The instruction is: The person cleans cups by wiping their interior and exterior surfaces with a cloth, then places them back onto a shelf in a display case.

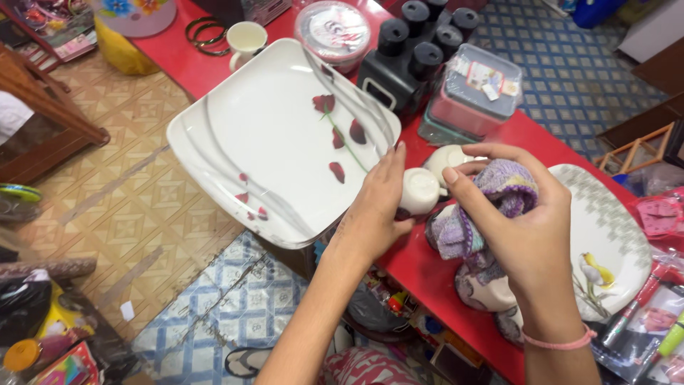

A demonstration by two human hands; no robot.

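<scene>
My left hand (376, 207) grips a small white cup (420, 190) just above the red counter (420, 267). My right hand (524, 228) is closed around a bunched purple knitted cloth (484, 207) pressed beside the cup. A second white cup (447, 158) lies just behind them. A large square white plate (249, 142) with a red rose pattern rests on the counter's edge, jutting out over the floor, touching my left hand's fingers.
A round white plate with a yellow flower (605, 242) lies at right, a patterned cup (484, 289) under my right wrist. Behind stand a black jar set (410, 60), a lidded container stack (474, 96), a round lidded tub (333, 32), a white mug (246, 39) and bangles (203, 32).
</scene>
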